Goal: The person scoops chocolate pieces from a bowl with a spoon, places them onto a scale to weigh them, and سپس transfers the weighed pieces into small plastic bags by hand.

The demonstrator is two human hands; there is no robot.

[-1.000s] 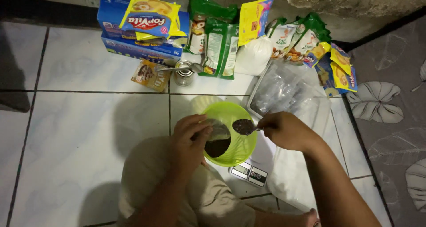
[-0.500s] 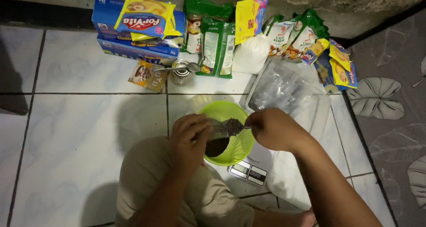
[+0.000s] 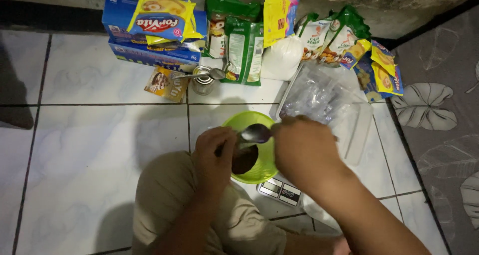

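A person is sitting on a floor of white tiles (image 3: pixel 90 150), and a knee in tan trousers (image 3: pixel 169 205) is showing at about 7 o'clock from the green bowl (image 3: pixel 264 167). Far back at 11 o'clock, a blue box (image 3: pixel 149 55) is lying flat with a yellow packet (image 3: pixel 162 23) on top, and a small brown sachet (image 3: pixel 162 83) is lying on the tile just in front of it. A little tin (image 3: pixel 202 83) with a spoon across its top is standing beside the sachet. The left hand (image 3: pixel 214 155) is closing its fingers around something dark at the bowl's 9 o'clock edge; what it is gripping is too hidden to tell. The green bowl is sitting between the two hands, with dark brown powder (image 3: pixel 244 159) inside it. A metal spoon (image 3: pixel 255 133) is hanging over the bowl at its 12 o'clock side, just beside the left hand's fingers. The right hand (image 3: pixel 304 152) is gripping the spoon's handle and is covering the bowl's 3 o'clock side. A small scale (image 3: pixel 279 191) is peeking out under the bowl at 5 o'clock. Green packets (image 3: pixel 239 40) are standing at 12 o'clock, with a white bag (image 3: pixel 282 58) beside them. A clear plastic bag (image 3: pixel 324 98) is lying at 2 o'clock, close behind the right hand. More small packets (image 3: pixel 379 68) are leaning far right by the grey leaf mat (image 3: pixel 439 135).
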